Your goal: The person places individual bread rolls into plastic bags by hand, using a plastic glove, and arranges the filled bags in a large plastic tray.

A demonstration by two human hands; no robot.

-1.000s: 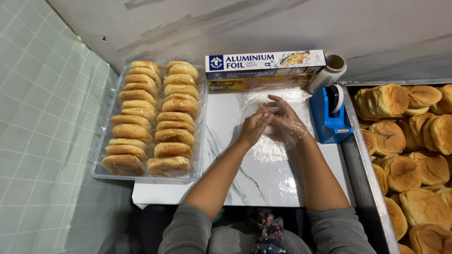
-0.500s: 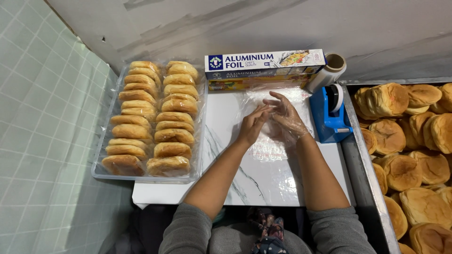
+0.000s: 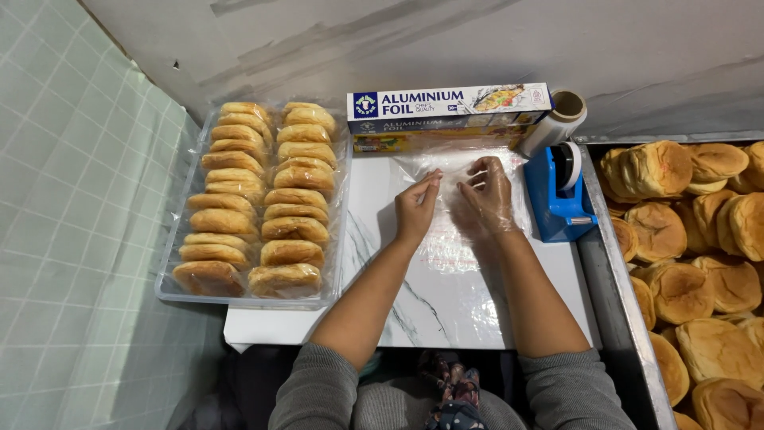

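Plastic sheet (image 3: 458, 247): a clear, crinkled film lying flat on the white marbled tabletop (image 3: 374, 239), its far edge near the long boxes at the wall.
Left hand (image 3: 416, 209): bare, fingers curled and pinched together at the tips on the film's upper part; it grips a fold of the sheet.
Right hand (image 3: 487, 197): seems to wear a thin clear glove, fingers bent narrow, tips pressed to the same fold of film just beside the left hand.
Foil box (image 3: 448, 102): long blue and white carton lying along the wall, stacked on a second box, just beyond the hands.
Film roll (image 3: 557, 121): cardboard-cored roll leaning at the box's right end.
Tape dispenser (image 3: 559, 195): blue, standing just right of the right hand.
Wrapped buns (image 3: 255, 199): two rows in a clear tray at the left of the tabletop.
Loose buns (image 3: 700, 247): piled in a metal tray on the right.
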